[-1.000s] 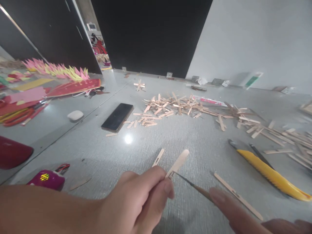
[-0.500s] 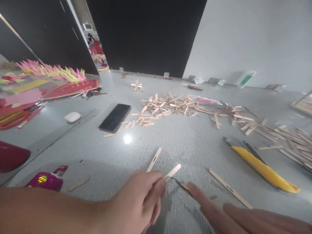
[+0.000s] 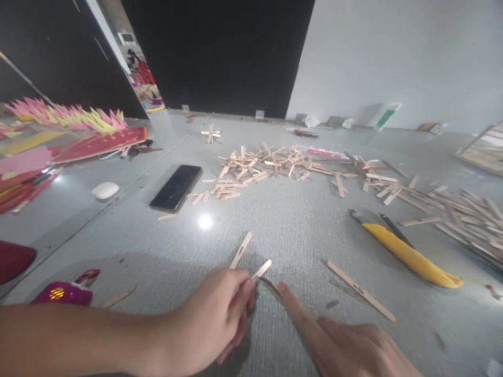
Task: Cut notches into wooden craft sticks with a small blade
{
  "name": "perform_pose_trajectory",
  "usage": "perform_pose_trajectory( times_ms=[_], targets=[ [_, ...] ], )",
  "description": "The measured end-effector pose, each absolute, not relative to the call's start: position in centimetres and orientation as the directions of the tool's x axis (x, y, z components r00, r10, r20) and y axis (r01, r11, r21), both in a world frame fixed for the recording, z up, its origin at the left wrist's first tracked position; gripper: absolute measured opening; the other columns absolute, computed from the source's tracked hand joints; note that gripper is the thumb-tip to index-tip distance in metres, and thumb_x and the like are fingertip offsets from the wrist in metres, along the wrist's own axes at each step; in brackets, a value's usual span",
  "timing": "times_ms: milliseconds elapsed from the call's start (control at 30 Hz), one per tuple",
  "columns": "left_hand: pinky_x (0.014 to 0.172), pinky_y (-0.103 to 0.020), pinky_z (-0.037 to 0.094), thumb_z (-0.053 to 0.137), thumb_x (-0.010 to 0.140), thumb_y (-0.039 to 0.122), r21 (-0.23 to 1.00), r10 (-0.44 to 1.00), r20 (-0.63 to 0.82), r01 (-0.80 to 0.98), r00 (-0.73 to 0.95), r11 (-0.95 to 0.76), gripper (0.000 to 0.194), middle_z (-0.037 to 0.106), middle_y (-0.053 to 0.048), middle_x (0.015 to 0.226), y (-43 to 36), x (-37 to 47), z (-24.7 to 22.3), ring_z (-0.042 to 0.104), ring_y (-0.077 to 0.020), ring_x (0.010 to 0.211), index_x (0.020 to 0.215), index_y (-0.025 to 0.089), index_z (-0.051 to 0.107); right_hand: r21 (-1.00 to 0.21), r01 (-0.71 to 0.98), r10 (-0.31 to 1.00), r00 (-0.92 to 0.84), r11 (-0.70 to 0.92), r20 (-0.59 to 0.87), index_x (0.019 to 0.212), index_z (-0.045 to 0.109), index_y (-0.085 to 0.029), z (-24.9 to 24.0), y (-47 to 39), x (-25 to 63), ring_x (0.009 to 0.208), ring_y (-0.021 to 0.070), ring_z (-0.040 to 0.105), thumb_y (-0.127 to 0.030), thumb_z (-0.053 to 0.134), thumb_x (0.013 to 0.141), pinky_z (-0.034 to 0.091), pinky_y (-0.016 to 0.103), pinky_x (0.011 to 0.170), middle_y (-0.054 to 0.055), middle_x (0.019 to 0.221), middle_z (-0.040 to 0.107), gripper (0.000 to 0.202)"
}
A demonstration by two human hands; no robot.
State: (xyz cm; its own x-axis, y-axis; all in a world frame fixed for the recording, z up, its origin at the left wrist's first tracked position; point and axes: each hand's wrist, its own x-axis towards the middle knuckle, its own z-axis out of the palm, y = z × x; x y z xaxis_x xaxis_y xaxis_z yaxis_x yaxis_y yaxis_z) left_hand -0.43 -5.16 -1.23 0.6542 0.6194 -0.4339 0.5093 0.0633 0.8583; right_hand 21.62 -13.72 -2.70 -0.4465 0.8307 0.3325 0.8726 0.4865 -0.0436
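Near the front, my left hand (image 3: pixel 216 311) is closed on a wooden craft stick (image 3: pixel 264 267), whose rounded end sticks out past the fingers. My right hand (image 3: pixel 346 340) grips a craft knife (image 3: pixel 271 287) with a thin metal blade, the index finger stretched along it. Its tip meets the held stick beside my left thumb; the rest of the handle is hidden under the hand. Just beyond my left hand lies another craft stick (image 3: pixel 244 244) with a slot in it. One more long stick (image 3: pixel 369 297) with a notch near its middle rests right of the knife.
Craft sticks (image 3: pixel 275 162) are piled across the back and right. A yellow-handled tool (image 3: pixel 412 256) lies at right. At left are a phone (image 3: pixel 176 187), a white rounded case (image 3: pixel 105 190), a purple device (image 3: pixel 63 293) and coloured paper pieces (image 3: pixel 102 144).
The view has shifted, so everything sits a little further left. My right hand shows more fully, its index finger still along the knife. The blade stays at the held stick.
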Motion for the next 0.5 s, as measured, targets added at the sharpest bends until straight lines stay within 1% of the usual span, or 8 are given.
perform_pose_trajectory(
  times_ms=[100, 233, 300, 367, 433, 467, 500],
  targets=[
    [0.038, -0.017, 0.033, 0.031, 0.108, 0.041, 0.884, 0.607, -0.397, 0.464, 0.688, 0.053, 0.037, 0.039, 0.011, 0.038, -5.0, -0.4, -1.5, 0.036, -0.0082, 0.033, 0.079, 0.024, 0.046, -0.075, 0.866, 0.838, -0.452, 0.494, 0.307, 0.152, 0.048, -0.021, -2.5, -13.2, 22.1, 0.041, 0.0113, 0.042, -0.024, 0.055, 0.091, 0.042, 0.022, 0.050, -0.009, 0.045, 0.041, 0.062],
    [0.036, -0.017, 0.029, 0.035, 0.106, 0.035, 0.887, 0.615, -0.387, 0.459, 0.687, 0.046, 0.030, 0.040, 0.012, 0.039, -5.0, -0.6, -1.9, 0.035, -0.0081, 0.032, 0.080, 0.024, 0.044, -0.105, 0.862, 0.849, -0.455, 0.495, 0.269, 0.153, 0.047, -0.022, -2.2, -12.8, 22.6, 0.044, 0.0111, 0.042, -0.019, 0.055, 0.089, 0.044, 0.024, 0.054, -0.009, 0.048, 0.044, 0.065],
    [0.037, -0.017, 0.030, 0.033, 0.107, 0.036, 0.886, 0.626, -0.385, 0.462, 0.678, 0.045, 0.032, 0.039, 0.012, 0.038, -5.1, -0.7, -2.0, 0.035, -0.0081, 0.032, 0.080, 0.024, 0.044, -0.083, 0.864, 0.848, -0.463, 0.496, 0.258, 0.153, 0.047, -0.022, -2.0, -12.7, 22.6, 0.046, 0.0112, 0.044, -0.013, 0.055, 0.084, 0.044, 0.024, 0.054, -0.008, 0.052, 0.050, 0.070],
    [0.038, -0.017, 0.031, 0.033, 0.108, 0.038, 0.884, 0.632, -0.389, 0.466, 0.670, 0.050, 0.033, 0.039, 0.012, 0.038, -5.2, -0.7, -2.0, 0.035, -0.0080, 0.031, 0.081, 0.024, 0.045, -0.033, 0.861, 0.836, -0.482, 0.507, 0.262, 0.152, 0.047, -0.019, -2.0, -13.0, 22.6, 0.046, 0.0118, 0.047, -0.005, 0.051, 0.074, 0.043, 0.025, 0.051, -0.006, 0.057, 0.056, 0.079],
    [0.038, -0.017, 0.031, 0.035, 0.108, 0.041, 0.878, 0.636, -0.399, 0.475, 0.660, 0.059, 0.034, 0.039, 0.013, 0.039, -5.2, -0.6, -1.9, 0.035, -0.0077, 0.032, 0.081, 0.024, 0.046, -0.015, 0.851, 0.829, -0.508, 0.526, 0.233, 0.154, 0.042, -0.013, -2.4, -13.6, 22.5, 0.047, 0.0119, 0.050, 0.002, 0.045, 0.068, 0.042, 0.025, 0.048, -0.004, 0.063, 0.061, 0.087],
    [0.037, -0.017, 0.031, 0.035, 0.108, 0.042, 0.875, 0.637, -0.407, 0.480, 0.654, 0.065, 0.035, 0.039, 0.012, 0.040, -5.2, -0.5, -1.8, 0.035, -0.0075, 0.032, 0.080, 0.023, 0.046, -0.032, 0.845, 0.830, -0.515, 0.533, 0.215, 0.156, 0.036, -0.010, -2.7, -14.0, 22.4, 0.047, 0.0115, 0.052, 0.004, 0.042, 0.068, 0.042, 0.025, 0.047, -0.004, 0.065, 0.062, 0.089],
    [0.038, -0.017, 0.031, 0.034, 0.108, 0.043, 0.870, 0.639, -0.416, 0.487, 0.647, 0.073, 0.037, 0.039, 0.012, 0.040, -5.2, -0.4, -1.7, 0.035, -0.0073, 0.033, 0.079, 0.023, 0.045, -0.062, 0.840, 0.832, -0.519, 0.539, 0.197, 0.159, 0.028, -0.007, -3.0, -14.4, 22.3, 0.047, 0.0111, 0.054, 0.006, 0.038, 0.071, 0.042, 0.024, 0.046, -0.004, 0.067, 0.062, 0.089]
  ],
)
